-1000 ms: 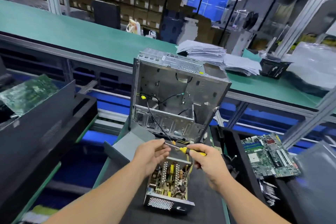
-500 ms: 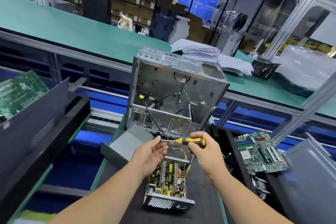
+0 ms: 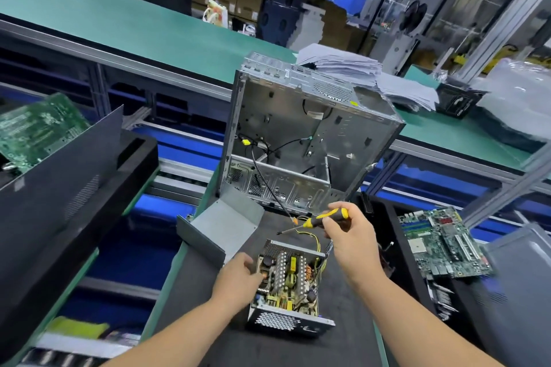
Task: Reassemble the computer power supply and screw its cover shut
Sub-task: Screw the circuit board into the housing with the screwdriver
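Left hand (image 3: 238, 278) dropped to open power supply (image 3: 287, 286), fingers blurred, grip unclear; right hand (image 3: 348, 232) pinches screwdriver (image 3: 316, 220); rigid tin, board fragile, hold walls

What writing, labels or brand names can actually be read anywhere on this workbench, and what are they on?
None can be read.
Yellow sticker on the computer case: too small to read.
White label inside that case: blurred.
Chips and sockets on the motherboard to the right: markings too small.
Front panel of the open power supply: a pale mark near its corner, not legible.
Screwdriver handle: no print visible.
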